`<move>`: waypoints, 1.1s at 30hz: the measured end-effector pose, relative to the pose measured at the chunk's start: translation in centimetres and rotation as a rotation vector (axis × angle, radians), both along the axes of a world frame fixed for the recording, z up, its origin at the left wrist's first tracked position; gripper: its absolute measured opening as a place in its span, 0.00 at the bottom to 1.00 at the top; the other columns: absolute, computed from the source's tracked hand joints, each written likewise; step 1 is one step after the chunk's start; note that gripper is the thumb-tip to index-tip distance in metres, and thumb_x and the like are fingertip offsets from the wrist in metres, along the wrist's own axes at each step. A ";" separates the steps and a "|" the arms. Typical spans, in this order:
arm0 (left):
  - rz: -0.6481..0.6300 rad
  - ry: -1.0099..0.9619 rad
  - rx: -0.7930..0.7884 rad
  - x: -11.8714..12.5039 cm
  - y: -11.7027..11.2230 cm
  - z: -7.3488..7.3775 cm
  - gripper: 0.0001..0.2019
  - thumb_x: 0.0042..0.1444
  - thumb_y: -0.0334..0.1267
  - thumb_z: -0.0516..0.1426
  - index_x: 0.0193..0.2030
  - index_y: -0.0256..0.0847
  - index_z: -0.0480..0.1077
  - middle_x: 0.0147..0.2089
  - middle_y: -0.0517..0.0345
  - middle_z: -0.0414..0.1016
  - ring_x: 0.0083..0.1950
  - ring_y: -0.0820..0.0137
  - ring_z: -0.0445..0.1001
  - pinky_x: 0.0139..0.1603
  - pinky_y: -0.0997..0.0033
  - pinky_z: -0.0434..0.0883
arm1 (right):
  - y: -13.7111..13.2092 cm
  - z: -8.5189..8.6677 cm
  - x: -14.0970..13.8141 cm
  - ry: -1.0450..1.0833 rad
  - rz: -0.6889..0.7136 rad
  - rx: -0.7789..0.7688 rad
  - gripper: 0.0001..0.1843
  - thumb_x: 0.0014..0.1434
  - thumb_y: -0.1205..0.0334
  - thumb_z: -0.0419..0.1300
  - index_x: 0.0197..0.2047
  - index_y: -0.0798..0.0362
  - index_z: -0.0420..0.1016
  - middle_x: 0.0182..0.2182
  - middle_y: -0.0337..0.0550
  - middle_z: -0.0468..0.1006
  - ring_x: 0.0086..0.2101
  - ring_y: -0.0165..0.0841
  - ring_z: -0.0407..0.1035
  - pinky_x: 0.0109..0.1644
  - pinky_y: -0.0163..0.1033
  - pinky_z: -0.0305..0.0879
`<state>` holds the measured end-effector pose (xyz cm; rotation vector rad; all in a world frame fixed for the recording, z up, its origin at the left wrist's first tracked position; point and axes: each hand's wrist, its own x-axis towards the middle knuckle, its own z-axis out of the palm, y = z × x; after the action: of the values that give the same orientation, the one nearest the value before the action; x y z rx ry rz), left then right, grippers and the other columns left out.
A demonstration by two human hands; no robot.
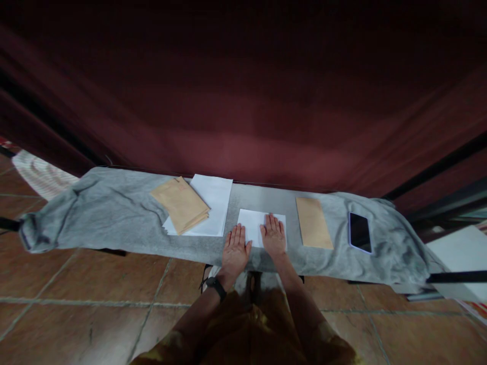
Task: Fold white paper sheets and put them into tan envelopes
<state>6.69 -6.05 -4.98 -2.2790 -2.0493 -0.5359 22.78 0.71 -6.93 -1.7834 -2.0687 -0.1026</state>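
Note:
A folded sheet of white paper (252,221) lies in front of me on the grey cloth. My right hand (274,234) rests flat on its right part, fingers stretched out. Along its left edge my left hand (236,247) lies palm down, fingers extended, with a dark watch on the wrist. To the left, a stack of brown envelopes (182,203) sits on top of a pile of white paper sheets (217,197). A single brown envelope (314,223) lies to the right of my hands.
A smartphone (359,232) with a light purple edge lies at the right. The grey cloth (122,218) covers a narrow table and is wrinkled at both ends. A dark red curtain (243,116) hangs right behind the table. Brown tiles (95,284) cover the floor.

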 end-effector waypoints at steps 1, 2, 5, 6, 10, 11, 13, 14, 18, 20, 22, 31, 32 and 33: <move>0.000 0.001 -0.002 0.0 0.0 0.0 0.30 0.73 0.45 0.44 0.76 0.34 0.53 0.76 0.42 0.57 0.77 0.56 0.55 0.76 0.48 0.56 | 0.0 -0.1 0.2 0.002 -0.005 0.006 0.29 0.76 0.56 0.43 0.72 0.61 0.61 0.70 0.58 0.64 0.68 0.46 0.60 0.72 0.55 0.51; 0.001 0.002 -0.006 0.0 0.0 0.0 0.29 0.73 0.45 0.44 0.76 0.33 0.54 0.76 0.42 0.57 0.78 0.57 0.55 0.76 0.49 0.56 | 0.0 -0.1 0.4 0.005 -0.011 0.011 0.29 0.76 0.56 0.43 0.72 0.62 0.61 0.70 0.58 0.64 0.68 0.46 0.60 0.71 0.55 0.52; 0.003 0.002 -0.021 0.0 0.0 0.2 0.29 0.73 0.45 0.45 0.75 0.31 0.56 0.76 0.42 0.56 0.78 0.56 0.54 0.77 0.50 0.55 | -0.2 -0.3 1.1 0.011 -0.030 0.024 0.30 0.75 0.55 0.43 0.73 0.62 0.60 0.69 0.60 0.65 0.68 0.45 0.60 0.71 0.55 0.52; 0.002 0.002 -0.025 0.0 0.0 0.2 0.29 0.73 0.45 0.45 0.75 0.31 0.56 0.76 0.41 0.56 0.78 0.56 0.53 0.77 0.50 0.55 | -0.3 -0.3 1.4 0.011 -0.035 0.028 0.30 0.75 0.55 0.43 0.73 0.62 0.60 0.69 0.60 0.65 0.68 0.45 0.59 0.71 0.56 0.52; -0.001 0.004 -0.027 0.1 0.0 0.2 0.30 0.72 0.44 0.44 0.76 0.31 0.55 0.76 0.41 0.56 0.78 0.56 0.53 0.77 0.48 0.55 | -1.2 -0.5 3.0 -0.002 -0.066 0.043 0.30 0.75 0.55 0.43 0.73 0.63 0.59 0.69 0.61 0.65 0.68 0.46 0.59 0.71 0.56 0.53; -0.001 0.005 -0.025 0.1 0.0 0.2 0.30 0.72 0.44 0.44 0.76 0.31 0.54 0.76 0.41 0.56 0.78 0.56 0.52 0.77 0.48 0.55 | -1.4 -0.5 3.4 -0.009 -0.077 0.047 0.30 0.75 0.54 0.44 0.73 0.63 0.59 0.69 0.61 0.65 0.68 0.46 0.60 0.71 0.56 0.53; -0.001 0.005 -0.024 0.1 0.0 0.2 0.30 0.72 0.44 0.45 0.76 0.32 0.54 0.76 0.42 0.56 0.78 0.57 0.52 0.77 0.48 0.55 | -1.9 -0.6 4.2 -0.027 -0.096 0.056 0.31 0.75 0.54 0.44 0.73 0.64 0.60 0.69 0.61 0.65 0.67 0.47 0.61 0.70 0.55 0.53; -0.002 0.004 -0.025 0.0 0.0 0.2 0.30 0.72 0.44 0.45 0.76 0.33 0.54 0.76 0.42 0.56 0.78 0.57 0.53 0.77 0.49 0.55 | -2.1 -0.6 4.5 -0.035 -0.103 0.061 0.31 0.76 0.54 0.43 0.73 0.64 0.60 0.69 0.61 0.65 0.67 0.47 0.61 0.70 0.55 0.54; 0.009 -0.005 -0.037 0.2 0.1 0.3 0.30 0.72 0.44 0.45 0.76 0.32 0.54 0.76 0.41 0.55 0.78 0.56 0.52 0.77 0.47 0.54 | -2.8 -0.6 5.0 -0.043 -0.113 0.079 0.31 0.76 0.55 0.42 0.73 0.64 0.60 0.68 0.62 0.66 0.67 0.46 0.61 0.70 0.55 0.54; 0.019 -0.015 -0.030 0.7 0.2 0.5 0.30 0.72 0.43 0.44 0.76 0.31 0.53 0.77 0.40 0.55 0.79 0.55 0.51 0.77 0.45 0.53 | -2.9 -0.5 5.0 -0.041 -0.112 0.081 0.31 0.75 0.55 0.43 0.73 0.64 0.60 0.68 0.63 0.66 0.67 0.46 0.61 0.70 0.55 0.53; -0.020 -0.027 -0.015 1.8 0.2 0.8 0.30 0.73 0.43 0.44 0.77 0.32 0.50 0.77 0.40 0.54 0.79 0.56 0.49 0.77 0.45 0.53 | -2.9 -0.4 5.0 -0.042 -0.114 0.075 0.31 0.75 0.55 0.43 0.72 0.64 0.60 0.68 0.63 0.66 0.67 0.46 0.61 0.70 0.55 0.53; -0.364 -0.038 -0.067 6.1 -0.3 0.7 0.32 0.72 0.51 0.46 0.75 0.33 0.53 0.76 0.41 0.57 0.78 0.58 0.52 0.77 0.50 0.53 | -3.0 0.2 5.2 -0.077 -0.081 0.007 0.31 0.74 0.57 0.44 0.73 0.65 0.59 0.70 0.64 0.63 0.68 0.48 0.59 0.69 0.57 0.54; -0.362 -0.038 -0.066 5.9 -0.3 0.6 0.32 0.72 0.51 0.46 0.75 0.32 0.54 0.76 0.40 0.57 0.78 0.58 0.53 0.77 0.51 0.53 | -3.0 0.2 5.2 -0.074 -0.088 0.001 0.31 0.74 0.57 0.43 0.73 0.65 0.59 0.70 0.65 0.63 0.68 0.48 0.59 0.70 0.57 0.54; -0.357 -0.038 -0.061 5.5 -0.2 0.5 0.32 0.72 0.51 0.46 0.75 0.31 0.54 0.76 0.40 0.57 0.78 0.59 0.53 0.77 0.52 0.53 | -3.0 0.2 5.2 -0.072 -0.090 -0.001 0.31 0.74 0.57 0.43 0.73 0.65 0.59 0.70 0.65 0.63 0.68 0.48 0.59 0.70 0.57 0.54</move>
<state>12.23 -6.24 -4.51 -2.7082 -1.6988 -0.5391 27.98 -2.28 -6.74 -1.8992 -2.0376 -0.1946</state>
